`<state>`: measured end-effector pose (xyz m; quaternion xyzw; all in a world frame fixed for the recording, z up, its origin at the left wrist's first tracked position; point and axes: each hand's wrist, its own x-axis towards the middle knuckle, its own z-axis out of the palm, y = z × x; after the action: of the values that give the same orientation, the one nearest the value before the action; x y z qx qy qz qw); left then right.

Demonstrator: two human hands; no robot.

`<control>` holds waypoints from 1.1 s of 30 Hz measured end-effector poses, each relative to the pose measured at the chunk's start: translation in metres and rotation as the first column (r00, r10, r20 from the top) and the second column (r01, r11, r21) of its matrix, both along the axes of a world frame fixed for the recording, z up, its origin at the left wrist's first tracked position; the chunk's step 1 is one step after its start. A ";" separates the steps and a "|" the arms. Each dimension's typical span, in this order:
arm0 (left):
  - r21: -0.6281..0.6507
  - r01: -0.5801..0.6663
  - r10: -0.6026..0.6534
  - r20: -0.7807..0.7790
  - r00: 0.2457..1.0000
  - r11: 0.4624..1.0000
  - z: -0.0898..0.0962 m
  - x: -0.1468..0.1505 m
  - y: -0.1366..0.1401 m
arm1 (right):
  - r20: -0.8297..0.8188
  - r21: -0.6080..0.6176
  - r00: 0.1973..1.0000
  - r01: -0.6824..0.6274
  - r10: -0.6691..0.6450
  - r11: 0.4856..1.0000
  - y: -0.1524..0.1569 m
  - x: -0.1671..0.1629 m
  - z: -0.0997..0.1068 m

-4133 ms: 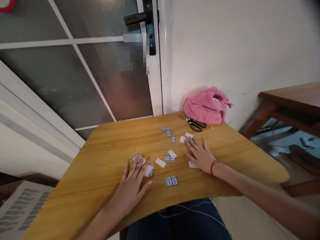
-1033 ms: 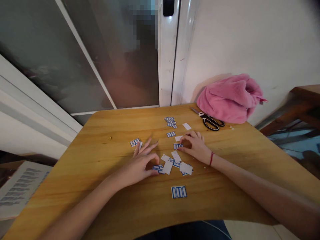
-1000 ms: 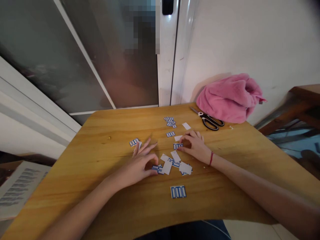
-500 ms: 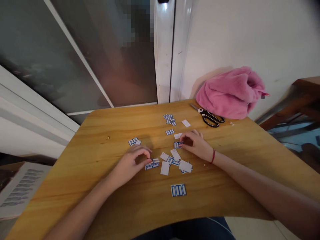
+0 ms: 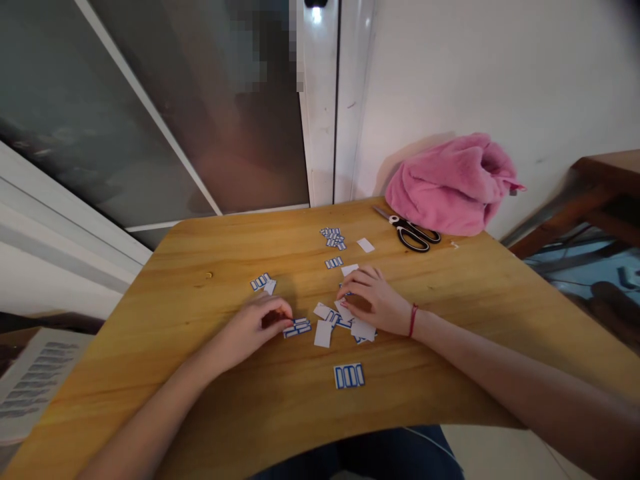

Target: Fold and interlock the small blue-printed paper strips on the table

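My left hand [image 5: 263, 322] pinches the left end of a small stack of paper cards [image 5: 299, 328] printed with blue-edged boxes. The stack rests on the wooden table [image 5: 200, 373]. My right hand [image 5: 375, 300], with a red cord at the wrist, is closed at thumb and forefinger on the upper edge of a blank-faced white card [image 5: 343, 311]. That card belongs to a loose heap, where a white card [image 5: 323, 334] and a white card [image 5: 363, 330] partly cover printed ones. Another printed card, behind my right fingers, is mostly hidden.
A printed card [image 5: 349, 376] lies nearer to me. Farther off are a pile of printed cards [image 5: 333, 238], a single printed card [image 5: 334, 263] and a white card [image 5: 365, 245]. Black-handled scissors [image 5: 413, 235] lie beside a pink plush bundle [image 5: 450, 183]. Two cards [image 5: 261, 283] sit at left.
My right hand has come from the printed card behind the heap down to a white card in the heap. My left hand keeps its pinch on the stack. The view has shifted slightly.
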<state>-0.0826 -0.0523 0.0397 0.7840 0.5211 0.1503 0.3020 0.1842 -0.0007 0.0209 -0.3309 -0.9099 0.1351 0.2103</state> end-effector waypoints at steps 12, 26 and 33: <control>0.015 0.093 -0.091 -0.108 0.990 0.996 0.001 0.000 -0.001 | 0.093 -0.118 0.995 -0.024 0.035 0.993 -0.003 -0.011 -0.003; -0.034 0.114 -0.115 0.000 0.993 0.993 -0.004 0.002 -0.002 | 0.017 -0.174 1.000 -0.012 0.015 0.985 0.000 -0.008 -0.003; -0.074 0.035 -0.031 0.059 0.998 0.997 -0.004 0.008 -0.003 | -0.039 -0.217 0.999 -0.036 0.029 0.975 0.000 -0.007 -0.001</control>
<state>-0.0743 -0.0556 0.0358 0.7760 0.5044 0.1480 0.3487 0.1773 -0.0004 0.0196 -0.3346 -0.8911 0.2433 0.1867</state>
